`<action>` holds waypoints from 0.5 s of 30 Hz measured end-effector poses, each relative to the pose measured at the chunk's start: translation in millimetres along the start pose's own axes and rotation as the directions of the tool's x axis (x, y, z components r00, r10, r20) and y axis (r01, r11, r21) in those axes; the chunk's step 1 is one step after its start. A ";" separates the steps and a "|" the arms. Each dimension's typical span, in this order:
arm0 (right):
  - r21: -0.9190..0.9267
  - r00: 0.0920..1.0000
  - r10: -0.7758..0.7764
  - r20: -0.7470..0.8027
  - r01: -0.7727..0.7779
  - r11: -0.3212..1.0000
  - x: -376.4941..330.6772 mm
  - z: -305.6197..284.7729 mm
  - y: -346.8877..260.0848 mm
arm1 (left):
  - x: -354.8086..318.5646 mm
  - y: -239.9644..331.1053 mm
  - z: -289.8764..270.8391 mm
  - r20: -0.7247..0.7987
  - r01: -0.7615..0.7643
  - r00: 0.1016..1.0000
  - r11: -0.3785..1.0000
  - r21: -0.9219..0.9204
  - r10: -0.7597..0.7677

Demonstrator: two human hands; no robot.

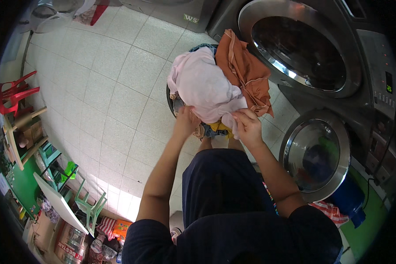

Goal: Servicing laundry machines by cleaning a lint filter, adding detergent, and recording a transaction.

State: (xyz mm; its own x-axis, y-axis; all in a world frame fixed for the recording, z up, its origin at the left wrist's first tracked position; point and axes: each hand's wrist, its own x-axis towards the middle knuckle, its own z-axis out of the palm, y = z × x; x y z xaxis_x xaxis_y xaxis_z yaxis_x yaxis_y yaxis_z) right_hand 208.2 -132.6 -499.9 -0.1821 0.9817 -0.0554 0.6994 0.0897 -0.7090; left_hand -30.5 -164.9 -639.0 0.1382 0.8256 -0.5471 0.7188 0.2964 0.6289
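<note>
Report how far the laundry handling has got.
Done: the basket stands heaped in front of the closed upper machine door. In hand: left hand and right hand both hold the pale pink cloth on top. Left: the orange garment and the clothes beneath still lie in the basket.

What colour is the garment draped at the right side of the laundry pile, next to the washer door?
Rust orange garment, clearest in the head view.

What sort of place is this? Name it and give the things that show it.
Probably a self-service laundry. Two front-loading machines with round steel doors stand stacked at the right, and both hands, left hand and right hand, grip a basket heaped with clothes on the tiled floor.
</note>
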 end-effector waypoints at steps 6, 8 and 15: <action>-0.032 0.962 0.193 0.195 -0.191 0.981 16.2 -14.3 -15.0 | -34.6 74.7 2.5 -0.161 -0.096 0.982 0.994 0.053 0.104; -0.063 0.880 0.325 0.346 -0.324 0.944 10.6 -2.1 -3.8 | -21.2 60.0 24.5 -0.237 -0.051 0.966 0.977 0.207 0.101; 0.209 0.950 0.264 0.165 -0.295 0.932 -39.1 43.2 37.5 | -5.1 145.4 2.0 -0.373 -0.551 0.822 0.763 -0.336 0.430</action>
State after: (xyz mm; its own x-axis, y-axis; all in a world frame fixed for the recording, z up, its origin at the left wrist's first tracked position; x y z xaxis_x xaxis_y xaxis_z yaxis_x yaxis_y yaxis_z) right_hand 211.7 -174.8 -554.7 -0.1027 0.9290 -0.3556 0.5613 -0.2410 -0.7917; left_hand 74.7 -126.9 -545.9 0.1686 0.9853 0.0262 0.2432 -0.0674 0.9676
